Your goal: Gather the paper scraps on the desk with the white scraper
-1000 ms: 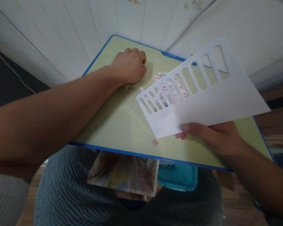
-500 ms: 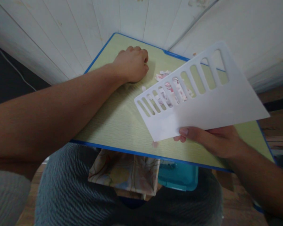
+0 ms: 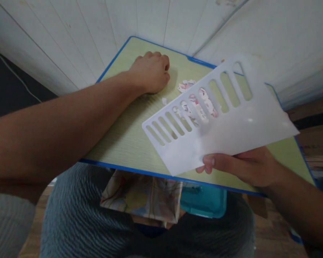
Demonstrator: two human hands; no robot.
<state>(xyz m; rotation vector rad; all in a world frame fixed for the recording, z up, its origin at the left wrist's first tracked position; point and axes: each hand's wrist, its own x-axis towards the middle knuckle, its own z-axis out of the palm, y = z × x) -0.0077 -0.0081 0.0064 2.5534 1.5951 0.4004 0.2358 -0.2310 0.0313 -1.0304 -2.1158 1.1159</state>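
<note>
In my right hand (image 3: pixel 239 165) is a white plastic panel (image 3: pixel 220 132) with a row of rounded slots along its upper edge. My thumb lies on its lower edge, the fingertips showing below. The panel is tilted and held above the table (image 3: pixel 131 143). Through the slots and past the top edge I see a pile of torn paper scraps (image 3: pixel 187 86), pinkish and white. The panel covers part of the pile. To the left of the scraps, my left hand (image 3: pixel 152 73) rests on the table with its fingers curled in, and nothing shows in it.
Blue edging (image 3: pixel 118 171) runs round the pale table. Below its front edge are a patterned cloth item (image 3: pixel 142 200) and a turquoise container (image 3: pixel 204 202), close to my legs. A white plank wall (image 3: pixel 150 21) stands behind, with a cable (image 3: pixel 220 28) running along it.
My right hand has brought the panel slightly left and lower, and its near corner now overlaps the table's front edge. My left hand has stayed in place.
</note>
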